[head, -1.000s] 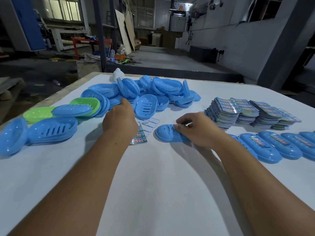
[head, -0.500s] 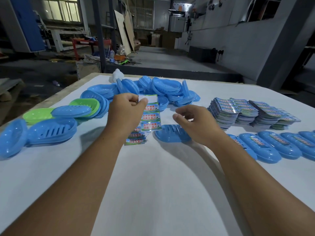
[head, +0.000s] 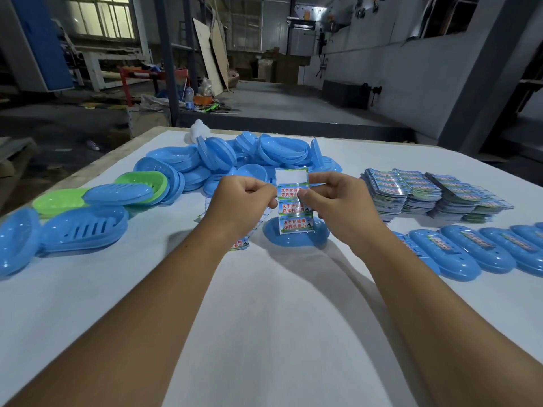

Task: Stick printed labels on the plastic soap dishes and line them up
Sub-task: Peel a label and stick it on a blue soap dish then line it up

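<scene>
A label sheet with printed labels and a blank top slot hangs upright between both hands. My left hand pinches its left edge. My right hand pinches its right edge at the second label. Right under the sheet a blue soap dish lies upside down on the white table. A row of labelled blue dishes lines up at the right. A used sheet lies below my left wrist.
A heap of blue soap dishes fills the far middle. Green dishes and more blue dishes lie at the left. Stacks of label sheets stand at the right. The table's wooden edge runs along the left.
My left hand lifted the label sheet off the table and brought it over the dish. My right hand let go of the dish and came up to pinch the sheet's right edge.
</scene>
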